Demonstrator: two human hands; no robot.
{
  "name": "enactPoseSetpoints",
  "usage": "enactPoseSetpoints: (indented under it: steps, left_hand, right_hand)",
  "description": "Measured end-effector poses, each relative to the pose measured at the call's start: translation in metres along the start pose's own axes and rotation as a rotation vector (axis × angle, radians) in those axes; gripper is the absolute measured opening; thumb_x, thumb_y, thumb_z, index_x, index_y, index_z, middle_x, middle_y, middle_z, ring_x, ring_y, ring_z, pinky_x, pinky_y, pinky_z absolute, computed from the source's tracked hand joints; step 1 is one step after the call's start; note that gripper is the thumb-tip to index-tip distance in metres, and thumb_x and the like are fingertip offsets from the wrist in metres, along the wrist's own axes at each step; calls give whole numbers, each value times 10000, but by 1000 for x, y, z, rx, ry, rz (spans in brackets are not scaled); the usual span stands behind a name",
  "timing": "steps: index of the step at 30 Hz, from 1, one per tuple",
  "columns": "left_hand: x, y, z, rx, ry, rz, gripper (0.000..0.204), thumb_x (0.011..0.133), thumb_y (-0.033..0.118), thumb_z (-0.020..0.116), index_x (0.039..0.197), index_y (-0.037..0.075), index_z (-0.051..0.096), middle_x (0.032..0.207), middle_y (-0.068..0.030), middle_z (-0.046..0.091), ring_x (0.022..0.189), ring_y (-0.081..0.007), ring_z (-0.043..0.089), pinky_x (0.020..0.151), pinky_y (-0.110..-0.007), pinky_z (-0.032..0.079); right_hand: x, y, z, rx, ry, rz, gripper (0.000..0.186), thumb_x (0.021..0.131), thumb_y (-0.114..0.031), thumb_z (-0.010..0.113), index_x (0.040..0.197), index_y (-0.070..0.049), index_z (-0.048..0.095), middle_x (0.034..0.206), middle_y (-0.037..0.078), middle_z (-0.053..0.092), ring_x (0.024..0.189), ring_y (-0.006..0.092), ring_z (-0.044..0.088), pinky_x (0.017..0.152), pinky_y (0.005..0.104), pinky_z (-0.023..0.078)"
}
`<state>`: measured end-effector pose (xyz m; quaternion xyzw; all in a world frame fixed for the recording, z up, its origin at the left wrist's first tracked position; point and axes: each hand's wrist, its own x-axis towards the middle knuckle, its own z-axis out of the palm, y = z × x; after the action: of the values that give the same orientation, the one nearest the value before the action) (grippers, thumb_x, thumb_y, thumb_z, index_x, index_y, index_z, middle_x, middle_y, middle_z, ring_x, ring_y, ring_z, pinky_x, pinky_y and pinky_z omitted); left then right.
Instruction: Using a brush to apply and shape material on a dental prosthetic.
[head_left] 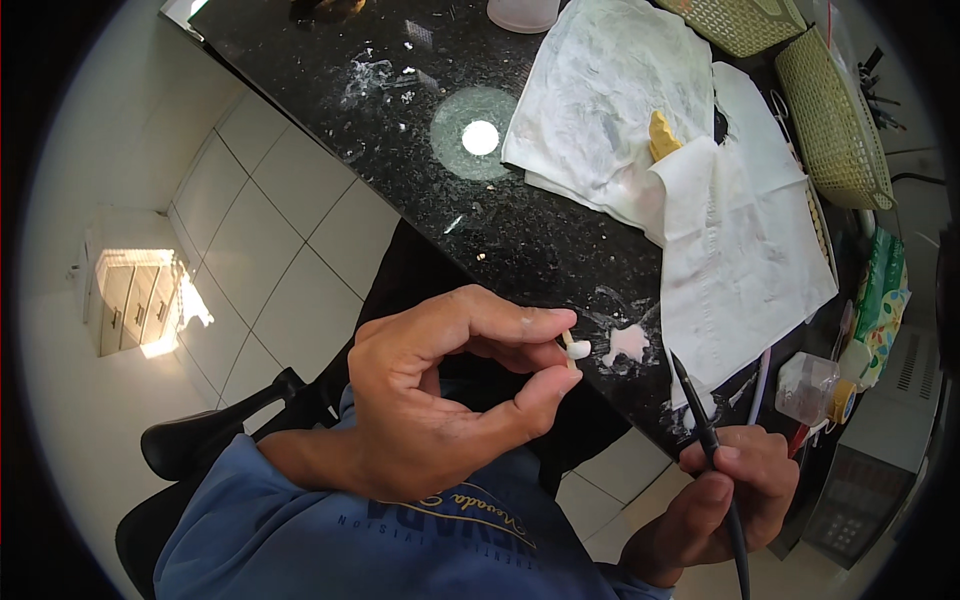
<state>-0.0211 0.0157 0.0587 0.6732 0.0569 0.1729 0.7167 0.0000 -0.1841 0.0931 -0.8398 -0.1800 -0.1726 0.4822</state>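
Observation:
Between the thumb and fingertips of my left hand (445, 385) is a small piece (577, 349), white in the middle with beige ends; its exact kind is too small to tell. My right hand (735, 490) grips a slim black brush-like tool (706, 435), its dark pointed tip directed up and away from me. That tip is beside the edge of a white paper towel (735, 240), apart from the small piece. Just right of my left fingertips, a pale pink smear (627, 344) lies on the black speckled countertop (540, 265).
A yellow jagged piece (660, 136) rests on stacked, stained white cloths (610, 100). Woven baskets (835, 125) line the back right. Nearer stand a clear jar with a yellow lid (806, 388), a green packet (882, 290) and a grey microwave-like box (880, 440). White crumbs dot the counter's far left.

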Motion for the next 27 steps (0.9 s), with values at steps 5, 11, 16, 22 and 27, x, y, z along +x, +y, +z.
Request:
enactPoseSetpoints:
  steps: [5, 11, 16, 22, 27]
  left_hand:
    - [-1, -1, 2, 13, 19, 32, 282, 761, -75, 787, 1026, -56, 694, 915, -134, 720, 824, -148, 719, 735, -242, 591]
    - [-5, -4, 1, -37, 16, 32, 294, 770, -101, 767, 1047, -67, 675, 941, -158, 714, 850, -168, 719, 740, -250, 591]
    - [-13, -10, 7, -173, 27, 9, 330, 772, -134, 747, 1082, -79, 648, 969, -176, 706, 868, -185, 717, 747, -256, 587]
    - [-15, -14, 9, -190, -4, 57, 361, 758, -146, 754, 1087, -84, 622, 958, -189, 702, 871, -192, 716, 762, -271, 586]
    - [-14, -16, 9, -194, 13, 61, 374, 757, -152, 751, 1091, -71, 603, 956, -192, 699, 870, -195, 715, 774, -284, 588]
  right_hand:
    - [-1, 0, 3, -43, -45, -19, 269, 928, -258, 657, 947, -30, 516, 722, 102, 569, 659, 135, 531, 603, 240, 416]
    - [-4, 1, 1, -35, -83, -14, 249, 913, -218, 652, 940, -23, 499, 776, 127, 577, 642, 137, 532, 613, 251, 442]
    - [-5, 2, -3, -52, -124, -13, 234, 899, -190, 660, 943, -23, 502, 770, 130, 579, 622, 141, 544, 588, 249, 450]
    - [0, 5, -3, -61, -191, -107, 221, 887, -166, 671, 943, -23, 511, 744, 129, 584, 601, 149, 559, 564, 251, 450]
    - [4, 6, -5, -98, -259, -138, 215, 884, -159, 663, 949, -20, 512, 701, 116, 579, 595, 141, 548, 557, 247, 438]
